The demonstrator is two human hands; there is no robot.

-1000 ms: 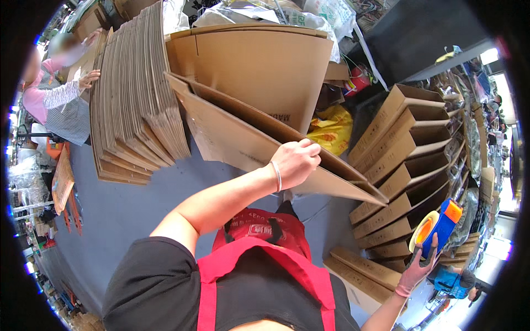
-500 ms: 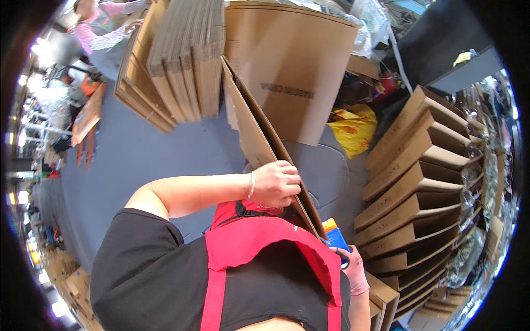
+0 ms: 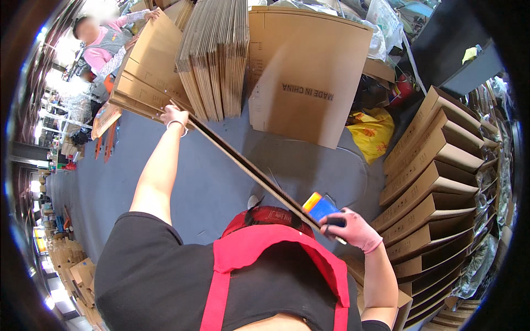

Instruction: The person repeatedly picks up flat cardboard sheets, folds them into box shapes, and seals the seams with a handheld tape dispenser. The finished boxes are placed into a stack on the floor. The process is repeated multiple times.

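Observation:
A folded cardboard box (image 3: 238, 158) stands on edge in front of me, slanting from far left to near right, with a dark gap between its two layers. My left hand (image 3: 175, 117), bare with a bracelet at the wrist, grips its far end. At the near end my right hand (image 3: 358, 230), in a pink glove, is closed round the dark handle of a blue and orange hand tool (image 3: 322, 209) that looks like a tape dispenser. The tool lies against the box's near edge; its underside is hidden.
Flattened boxes (image 3: 212, 60) stand stacked at the back. Beside them leans a large cardboard sheet (image 3: 309, 83), with a yellow bag (image 3: 372, 135) to its right. A row of part-opened boxes (image 3: 430, 182) lines the right. A co-worker (image 3: 102, 47) holds cardboard (image 3: 149, 66) at far left.
My left hand has moved from the box's near part out to its far left end. The box has swung leftward at that end. My right hand and the tool have come up slightly.

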